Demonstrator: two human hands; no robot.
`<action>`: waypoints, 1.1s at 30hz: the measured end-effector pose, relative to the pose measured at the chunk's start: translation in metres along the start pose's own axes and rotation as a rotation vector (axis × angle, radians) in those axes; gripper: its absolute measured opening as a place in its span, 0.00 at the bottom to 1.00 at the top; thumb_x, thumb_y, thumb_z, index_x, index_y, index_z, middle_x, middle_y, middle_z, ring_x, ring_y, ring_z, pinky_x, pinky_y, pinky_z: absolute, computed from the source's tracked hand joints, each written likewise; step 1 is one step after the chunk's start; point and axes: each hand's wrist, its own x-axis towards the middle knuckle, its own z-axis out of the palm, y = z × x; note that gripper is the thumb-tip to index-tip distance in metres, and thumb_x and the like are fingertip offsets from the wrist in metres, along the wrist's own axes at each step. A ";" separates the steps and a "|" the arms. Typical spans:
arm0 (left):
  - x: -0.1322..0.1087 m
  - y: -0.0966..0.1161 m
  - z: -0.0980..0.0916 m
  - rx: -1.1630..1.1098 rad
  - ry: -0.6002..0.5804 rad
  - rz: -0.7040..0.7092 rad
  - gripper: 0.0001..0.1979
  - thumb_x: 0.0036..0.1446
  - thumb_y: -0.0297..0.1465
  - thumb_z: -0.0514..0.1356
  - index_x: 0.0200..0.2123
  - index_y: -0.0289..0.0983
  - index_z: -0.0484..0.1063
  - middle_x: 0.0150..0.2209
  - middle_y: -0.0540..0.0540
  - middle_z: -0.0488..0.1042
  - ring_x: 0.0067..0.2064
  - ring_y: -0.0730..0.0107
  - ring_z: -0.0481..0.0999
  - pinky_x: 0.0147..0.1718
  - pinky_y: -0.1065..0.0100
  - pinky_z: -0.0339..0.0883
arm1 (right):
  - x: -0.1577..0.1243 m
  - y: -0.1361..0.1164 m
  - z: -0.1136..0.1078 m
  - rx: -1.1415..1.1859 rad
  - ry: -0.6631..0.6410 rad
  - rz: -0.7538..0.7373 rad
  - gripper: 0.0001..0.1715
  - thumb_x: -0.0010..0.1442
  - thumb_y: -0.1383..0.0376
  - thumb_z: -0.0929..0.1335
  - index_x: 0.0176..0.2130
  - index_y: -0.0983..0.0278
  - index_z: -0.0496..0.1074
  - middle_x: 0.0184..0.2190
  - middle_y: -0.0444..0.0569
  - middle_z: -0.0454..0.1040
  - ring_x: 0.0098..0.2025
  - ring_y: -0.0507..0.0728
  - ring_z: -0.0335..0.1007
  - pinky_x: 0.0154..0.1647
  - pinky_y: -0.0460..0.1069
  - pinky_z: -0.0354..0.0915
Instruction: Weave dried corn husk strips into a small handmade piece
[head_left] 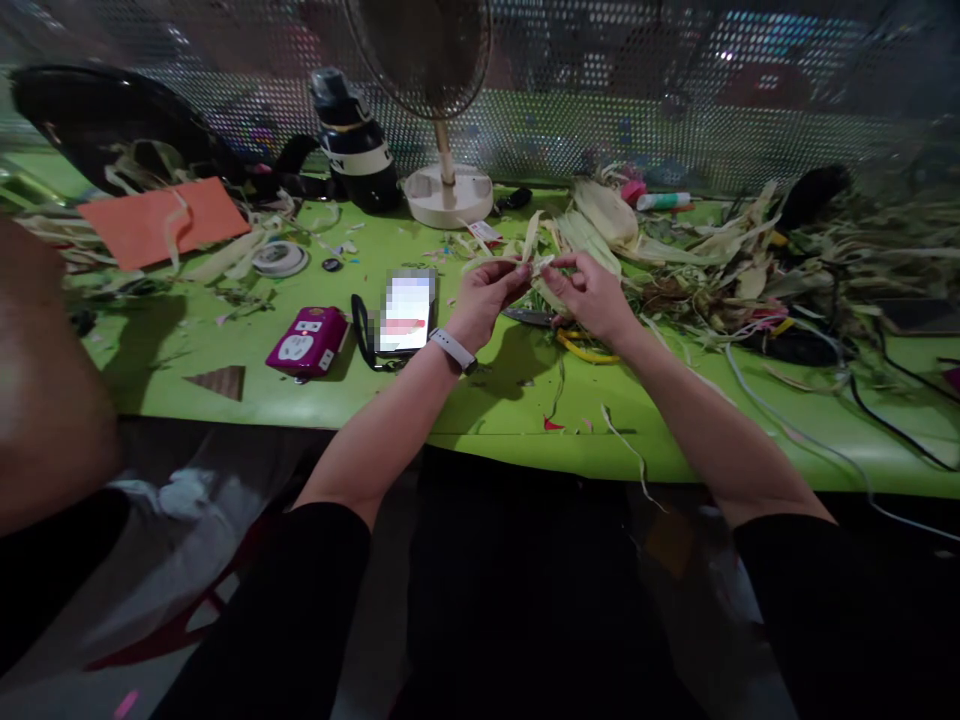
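Observation:
Over the middle of the green table (480, 410), both hands meet at a pale strip of corn husk (532, 236). My left hand (486, 297), with a light band on its wrist, pinches one part of it. Close beside it, the fingers of my right hand (589, 292) are closed on the same husk, near a small whitish bit. Fingers partly cover where the two grips meet. Below the hands lie scissors with yellow handles (589, 350). Behind the right hand are larger loose corn husks (604, 215). A lit phone (407, 315) lies left of my left wrist.
Left are a purple socket block (306, 343), a tape roll (280, 259) and an orange sheet (165, 222). A fan (450, 198) and black bottle (356, 150) stand behind. Dried plant matter and cables (795, 430) cover the right. Another person's arm (52, 380) is far left.

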 end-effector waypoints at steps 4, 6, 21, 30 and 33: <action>0.010 -0.005 -0.008 0.120 0.003 0.122 0.02 0.52 0.24 0.65 0.31 0.35 0.74 0.31 0.49 0.77 0.32 0.78 0.73 0.39 0.70 0.71 | -0.010 -0.006 0.001 -0.336 -0.030 -0.219 0.25 0.66 0.47 0.60 0.38 0.64 0.73 0.31 0.51 0.75 0.36 0.59 0.72 0.38 0.53 0.64; 0.013 -0.007 -0.011 0.268 -0.007 0.209 0.02 0.52 0.24 0.64 0.28 0.34 0.74 0.27 0.50 0.74 0.29 0.79 0.70 0.35 0.72 0.69 | -0.014 -0.011 0.000 -0.502 -0.033 -0.334 0.23 0.69 0.54 0.58 0.38 0.64 0.74 0.36 0.55 0.75 0.41 0.61 0.71 0.41 0.54 0.64; 0.007 0.000 -0.010 0.430 -0.313 0.242 0.08 0.48 0.23 0.67 0.34 0.35 0.77 0.32 0.46 0.75 0.36 0.70 0.74 0.40 0.65 0.68 | 0.005 0.011 -0.009 -0.295 0.019 -0.324 0.27 0.66 0.43 0.56 0.43 0.61 0.68 0.32 0.50 0.74 0.35 0.59 0.71 0.40 0.54 0.66; -0.005 -0.001 -0.002 0.000 -0.235 -0.023 0.10 0.49 0.29 0.68 0.37 0.40 0.77 0.39 0.50 0.78 0.40 0.73 0.76 0.45 0.67 0.70 | -0.004 0.001 0.007 0.115 0.104 -0.090 0.30 0.59 0.37 0.60 0.39 0.59 0.66 0.22 0.43 0.66 0.24 0.55 0.68 0.29 0.53 0.67; -0.008 -0.007 0.001 -0.075 -0.168 -0.039 0.10 0.46 0.26 0.69 0.35 0.40 0.77 0.35 0.52 0.78 0.39 0.76 0.76 0.44 0.70 0.69 | -0.007 -0.002 0.012 0.251 0.090 -0.024 0.29 0.58 0.37 0.62 0.39 0.58 0.64 0.19 0.40 0.62 0.19 0.52 0.64 0.23 0.51 0.64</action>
